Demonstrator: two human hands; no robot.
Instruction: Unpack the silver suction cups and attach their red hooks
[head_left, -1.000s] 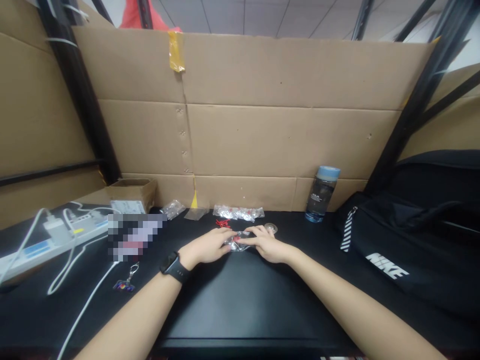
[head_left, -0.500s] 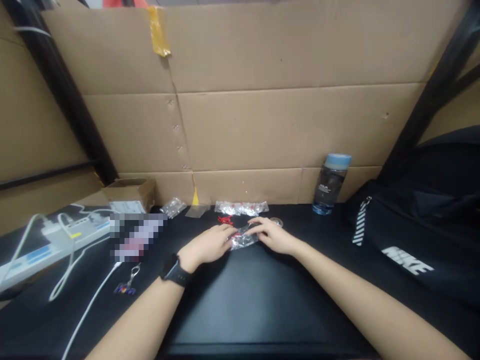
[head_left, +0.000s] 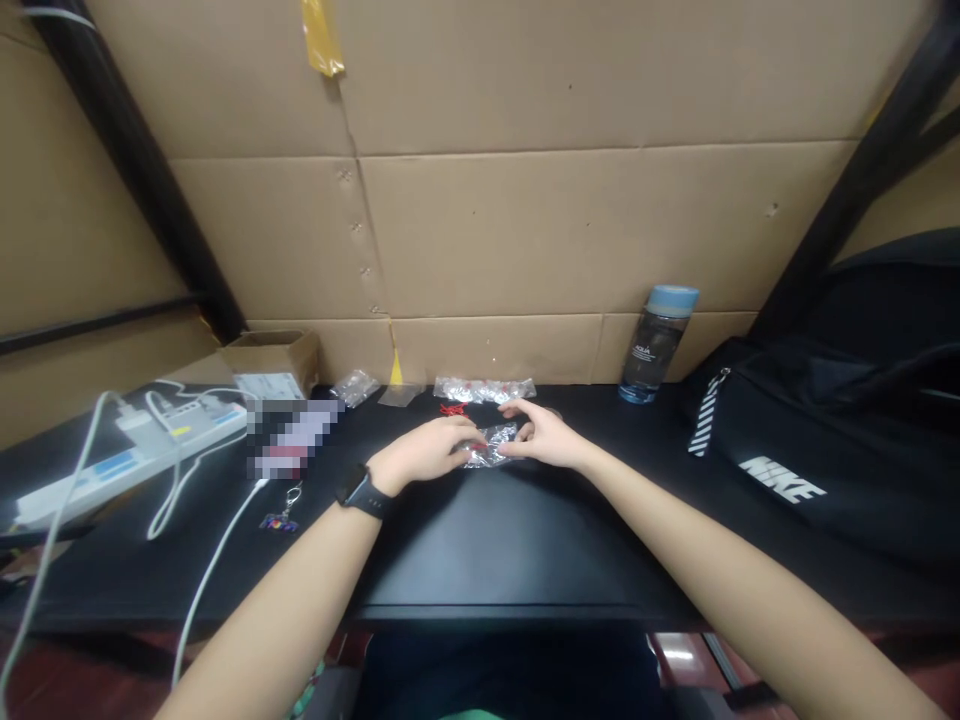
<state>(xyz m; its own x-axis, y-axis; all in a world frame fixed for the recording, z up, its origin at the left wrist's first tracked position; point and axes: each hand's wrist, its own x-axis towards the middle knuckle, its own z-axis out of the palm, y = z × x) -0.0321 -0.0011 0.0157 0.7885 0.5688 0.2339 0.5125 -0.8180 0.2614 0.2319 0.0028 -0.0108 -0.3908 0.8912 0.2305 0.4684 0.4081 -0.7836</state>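
Note:
A small crinkled clear plastic bag (head_left: 495, 446) with something red in it lies on the black tabletop between my hands. My left hand (head_left: 426, 450), below a black wristwatch, has its fingertips closed on the bag's left edge. On the other side, my right hand (head_left: 553, 438) has its thumb at the bag's right edge and its fingers spread apart above it. Just behind the bag are small red pieces (head_left: 453, 409), too small to make out. A long shiny clear packet (head_left: 486, 390) with red marks lies behind them. A round object behind my right hand is mostly hidden.
A blue-capped water bottle (head_left: 657, 345) stands at the back right, beside a black bag (head_left: 847, 430). To the left are a white power strip (head_left: 135, 455) with cables, a keychain (head_left: 281, 520), a cardboard box (head_left: 274, 360) and another clear packet (head_left: 355, 387). Cardboard walls the back.
The view has tipped downward, so the table's front edge now shows. My right hand's fingers have spread and lifted off the bag, while my left hand stays at its left edge.

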